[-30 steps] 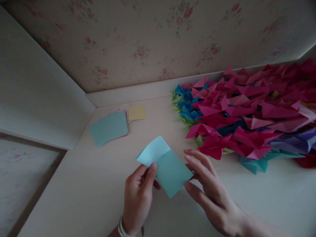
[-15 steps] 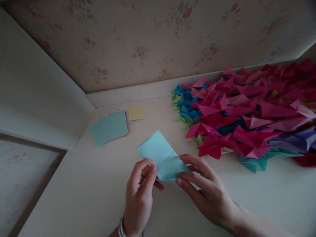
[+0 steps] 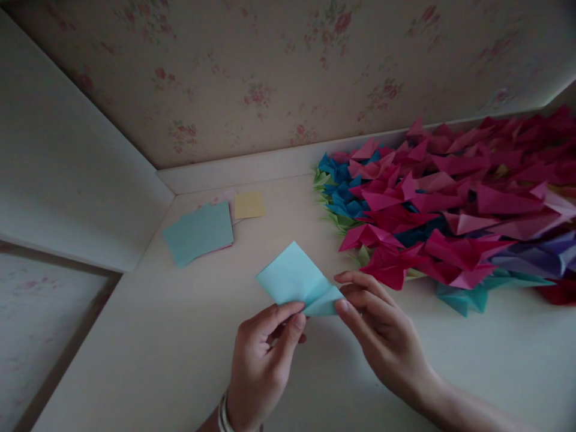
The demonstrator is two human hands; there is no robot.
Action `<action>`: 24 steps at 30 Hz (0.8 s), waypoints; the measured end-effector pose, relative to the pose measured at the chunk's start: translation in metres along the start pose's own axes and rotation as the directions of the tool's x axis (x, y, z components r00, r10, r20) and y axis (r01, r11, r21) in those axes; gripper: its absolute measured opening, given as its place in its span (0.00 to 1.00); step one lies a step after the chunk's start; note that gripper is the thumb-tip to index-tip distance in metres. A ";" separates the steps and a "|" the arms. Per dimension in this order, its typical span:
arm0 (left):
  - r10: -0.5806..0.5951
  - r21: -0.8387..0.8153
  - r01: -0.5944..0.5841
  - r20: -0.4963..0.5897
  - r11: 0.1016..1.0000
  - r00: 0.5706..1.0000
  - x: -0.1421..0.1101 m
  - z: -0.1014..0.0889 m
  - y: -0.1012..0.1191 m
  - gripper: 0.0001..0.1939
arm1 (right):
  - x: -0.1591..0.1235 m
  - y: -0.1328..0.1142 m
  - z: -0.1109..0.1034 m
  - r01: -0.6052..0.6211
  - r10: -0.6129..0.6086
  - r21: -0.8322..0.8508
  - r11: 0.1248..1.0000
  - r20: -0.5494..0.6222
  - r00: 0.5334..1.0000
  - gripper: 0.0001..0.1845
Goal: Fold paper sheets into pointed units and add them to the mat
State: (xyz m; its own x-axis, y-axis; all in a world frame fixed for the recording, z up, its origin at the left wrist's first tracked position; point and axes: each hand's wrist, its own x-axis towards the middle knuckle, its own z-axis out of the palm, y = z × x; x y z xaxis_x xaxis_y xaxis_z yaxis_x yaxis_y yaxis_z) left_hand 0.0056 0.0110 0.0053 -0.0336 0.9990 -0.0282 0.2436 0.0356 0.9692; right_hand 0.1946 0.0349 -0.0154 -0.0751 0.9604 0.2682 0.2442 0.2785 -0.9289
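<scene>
A light turquoise sheet of origami paper (image 3: 291, 275), partly folded, is held up between my two hands over the white tabletop. My left hand (image 3: 267, 354) pinches its lower edge between thumb and fingers; a pale bracelet circles that wrist. On the other side, my right hand (image 3: 382, 330) has its thumb and fingers closed on the right corner, where a flap is folded over at a slant. The paper's underside and some fingertips behind it are hidden.
To the right lies a large heap of folded paper pieces (image 3: 396, 222), mostly pink, with blue, green and purple ones. At the back left are a stack of turquoise paper (image 3: 200, 233) and a small yellow square (image 3: 250, 205). A flowered wall (image 3: 270, 120) rises behind.
The right part of the paper, flat a second ago, has been folded over into a narrow flap. My left hand has shifted right along the lower edge; my right thumb now presses the corner.
</scene>
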 end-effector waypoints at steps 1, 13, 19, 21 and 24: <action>-0.021 -0.009 0.021 -0.005 1.000 1.000 0.001 0.000 0.000 0.08 | 0.001 0.000 0.000 -0.017 0.017 0.016 1.000 0.006 1.000 0.08; -0.079 -0.069 0.080 0.010 0.994 0.997 0.003 0.002 -0.004 0.08 | 0.001 0.003 0.003 -0.246 0.245 0.226 0.943 0.032 0.969 0.06; -0.073 -0.057 0.073 0.004 0.996 0.997 0.004 0.003 -0.005 0.08 | 0.001 -0.002 0.003 -0.347 0.349 0.226 0.910 0.033 0.937 0.09; -0.073 -0.039 0.073 -0.002 0.997 0.997 0.004 0.003 -0.005 0.08 | 0.001 -0.003 0.003 -0.367 0.370 0.222 0.903 0.032 0.929 0.10; -0.062 -0.006 0.062 -0.011 0.998 0.998 0.002 0.002 -0.004 0.08 | 0.001 -0.005 0.004 -0.386 0.390 0.240 0.891 0.032 0.920 0.11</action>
State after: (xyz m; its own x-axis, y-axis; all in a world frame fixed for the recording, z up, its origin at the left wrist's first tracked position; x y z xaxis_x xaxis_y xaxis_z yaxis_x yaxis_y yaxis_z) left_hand 0.0068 0.0134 0.0008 -0.0597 0.9946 -0.0853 0.2357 0.0971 0.9670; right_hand 0.1894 0.0349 -0.0116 -0.0047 0.9923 -0.1234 0.0149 -0.1233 -0.9923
